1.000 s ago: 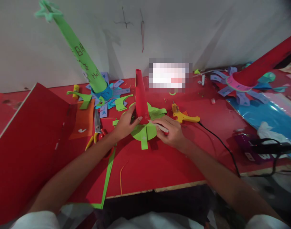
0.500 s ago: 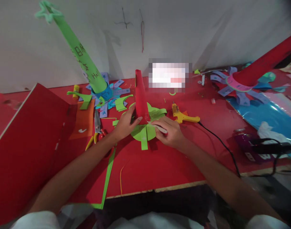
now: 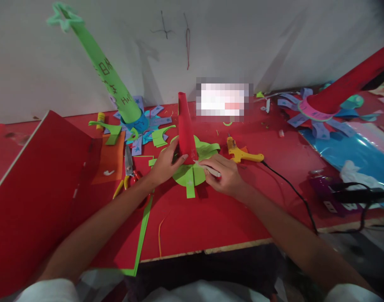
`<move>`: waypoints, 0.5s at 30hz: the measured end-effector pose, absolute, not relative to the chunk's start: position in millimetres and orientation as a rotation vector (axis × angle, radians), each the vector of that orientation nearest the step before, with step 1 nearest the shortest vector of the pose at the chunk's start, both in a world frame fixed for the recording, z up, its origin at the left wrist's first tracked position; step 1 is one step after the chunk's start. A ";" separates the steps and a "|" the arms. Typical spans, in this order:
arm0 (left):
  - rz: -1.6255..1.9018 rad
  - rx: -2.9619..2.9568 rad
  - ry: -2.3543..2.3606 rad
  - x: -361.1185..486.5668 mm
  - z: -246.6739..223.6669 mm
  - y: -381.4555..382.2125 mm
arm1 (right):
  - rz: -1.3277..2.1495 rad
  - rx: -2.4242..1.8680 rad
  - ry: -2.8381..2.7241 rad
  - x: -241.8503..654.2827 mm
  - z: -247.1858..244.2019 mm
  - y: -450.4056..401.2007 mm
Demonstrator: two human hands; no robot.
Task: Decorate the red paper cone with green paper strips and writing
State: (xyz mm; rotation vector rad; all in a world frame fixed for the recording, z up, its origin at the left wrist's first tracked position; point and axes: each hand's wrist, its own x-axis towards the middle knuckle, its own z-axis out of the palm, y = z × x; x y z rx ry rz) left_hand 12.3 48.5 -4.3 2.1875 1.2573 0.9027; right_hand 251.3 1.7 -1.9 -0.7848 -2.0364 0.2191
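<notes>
A red paper tube (image 3: 186, 126) rises from a green paper base (image 3: 181, 176) with strips sticking out around it. My left hand (image 3: 166, 164) is wrapped against the tube's lower left side, its thumb pressed across the front. Pinched in my right hand (image 3: 225, 174) is a white pen (image 3: 213, 170), its tip at the tube's lower right edge. Small pale marks show on the red surface beside the tip; I cannot read them. Curved green paper pieces (image 3: 161, 136) lie behind my left hand.
A yellow glue gun (image 3: 245, 155) with a black cord lies to the right. Scissors (image 3: 129, 163) and an orange sheet (image 3: 108, 161) are at left, near a large red board (image 3: 37, 197). Behind stands a green tube (image 3: 106, 71); a red tube (image 3: 339, 92) leans at far right.
The pen tip has shifted very slightly at the tube's lower edge, and the pale marks there look a little different. Both hands otherwise keep their places.
</notes>
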 end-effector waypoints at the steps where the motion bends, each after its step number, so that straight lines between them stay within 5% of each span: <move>1: 0.895 2.183 1.264 12.2 -4.3 48.5 | 0.225 -0.780 -2.040 251.1 -1.2 1.6; 15: 0.921 2.163 1.224 12.6 -4.3 48.4 | 0.170 -0.806 -1.978 253.9 -2.9 3.2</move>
